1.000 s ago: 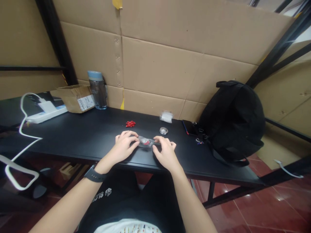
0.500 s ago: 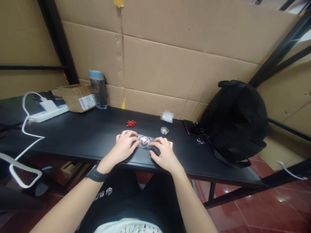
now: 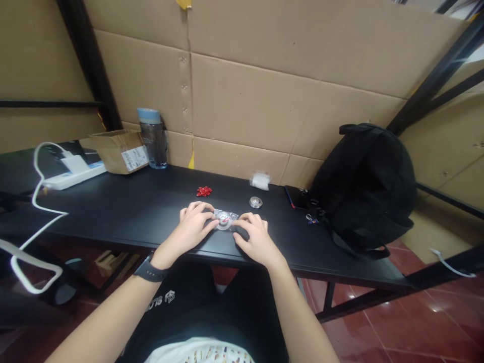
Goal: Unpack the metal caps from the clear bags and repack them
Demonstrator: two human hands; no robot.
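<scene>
A small clear plastic packet point(image 3: 226, 220) lies near the front of the black tabletop, with a round whitish item and a reddish mark showing in it. My left hand point(image 3: 195, 222) pinches the packet's left end between thumb and fingers. At its right end, the fingers of my right hand point(image 3: 254, 234) are curled onto the edge, thumb set lower and a little apart. Just beyond my left hand sits a little heap of red pieces point(image 3: 204, 191). A round, shiny, tape-like roll point(image 3: 256, 202) rests behind my right hand.
Farther back lies a white item in clear wrap point(image 3: 260, 181). On the right a black backpack point(image 3: 366, 186) stands beside a dark flat object point(image 3: 297, 197) and a keyring point(image 3: 311, 219). A bottle point(image 3: 153, 138), a cardboard box point(image 3: 120, 151) and a power strip point(image 3: 75, 176) occupy the left.
Both hands stay at the packet's ends with almost no movement. The packet's round item looks slightly shifted, and the whole view has moved a touch.
</scene>
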